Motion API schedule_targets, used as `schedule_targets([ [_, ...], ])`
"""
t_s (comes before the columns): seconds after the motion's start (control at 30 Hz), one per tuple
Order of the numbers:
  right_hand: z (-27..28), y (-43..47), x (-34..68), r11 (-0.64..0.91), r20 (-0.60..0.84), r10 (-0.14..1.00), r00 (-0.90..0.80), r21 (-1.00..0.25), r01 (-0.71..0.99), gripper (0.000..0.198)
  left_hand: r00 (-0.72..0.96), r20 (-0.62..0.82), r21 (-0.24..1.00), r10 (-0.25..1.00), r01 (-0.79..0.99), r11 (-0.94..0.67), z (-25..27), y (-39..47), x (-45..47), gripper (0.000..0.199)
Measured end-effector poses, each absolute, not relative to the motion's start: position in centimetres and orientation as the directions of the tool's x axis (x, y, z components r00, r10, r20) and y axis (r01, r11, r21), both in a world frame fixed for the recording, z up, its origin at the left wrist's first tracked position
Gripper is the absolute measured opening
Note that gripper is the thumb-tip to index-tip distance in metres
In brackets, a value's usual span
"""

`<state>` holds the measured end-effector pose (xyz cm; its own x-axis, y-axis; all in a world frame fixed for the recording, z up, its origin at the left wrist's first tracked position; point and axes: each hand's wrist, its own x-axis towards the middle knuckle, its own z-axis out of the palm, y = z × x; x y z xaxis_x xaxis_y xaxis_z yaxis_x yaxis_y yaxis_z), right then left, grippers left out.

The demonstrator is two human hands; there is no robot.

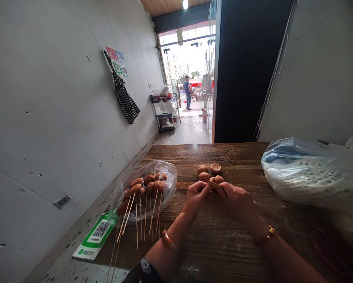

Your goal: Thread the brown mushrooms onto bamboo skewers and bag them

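Note:
In front of me, my right hand (236, 198) is closed around several thin wooden skewers (214, 184). My left hand (197, 195) pinches at the near end of the same skewers, its fingertips close to the right hand's. Just beyond the fingers lie several loose brown mushroom caps (202, 169); one mushroom cap (216, 168) shows its pale underside. To the left, mushroom skewers (149, 188) rest in a clear plastic bag (171, 169), their bare sticks pointing toward me. Fingers partly hide the nearest caps.
A green and white QR code card (98, 236) lies at the wooden table's (176, 154) left edge. A large clear bag with a white mesh-like thing (306, 173) is at the right. Beyond the table stand a cart (166, 114) and, outside the doorway, a person (187, 92).

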<state>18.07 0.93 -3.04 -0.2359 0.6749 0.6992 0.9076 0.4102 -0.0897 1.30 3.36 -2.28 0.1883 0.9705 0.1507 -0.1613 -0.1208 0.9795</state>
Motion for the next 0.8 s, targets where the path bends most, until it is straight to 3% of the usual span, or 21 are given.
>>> schedule_targets([
  [0.33, -2.3, 0.6, 18.1, 0.389, 0.689, 0.688, -0.227, -0.085, 0.917, 0.039, 0.202, 0.165, 0.957, 0.965, -0.270, -0.107, -2.5, 3.3, 1.5, 0.029],
  [0.63, -2.6, 1.2, 19.4, 0.314, 0.650, 0.733, -0.198, -0.065, 0.947, 0.038, -0.129, 0.169, 0.930, 0.977, -0.309, -0.202, -2.5, 5.0, 0.2, 0.025],
  [0.8, -2.5, 1.5, 21.1, 0.145, 0.578, 0.812, -0.085, -0.057, 0.988, 0.038, -0.304, 0.148, 0.925, 0.941, -0.295, -0.241, -2.4, 5.8, -0.8, 0.024],
])
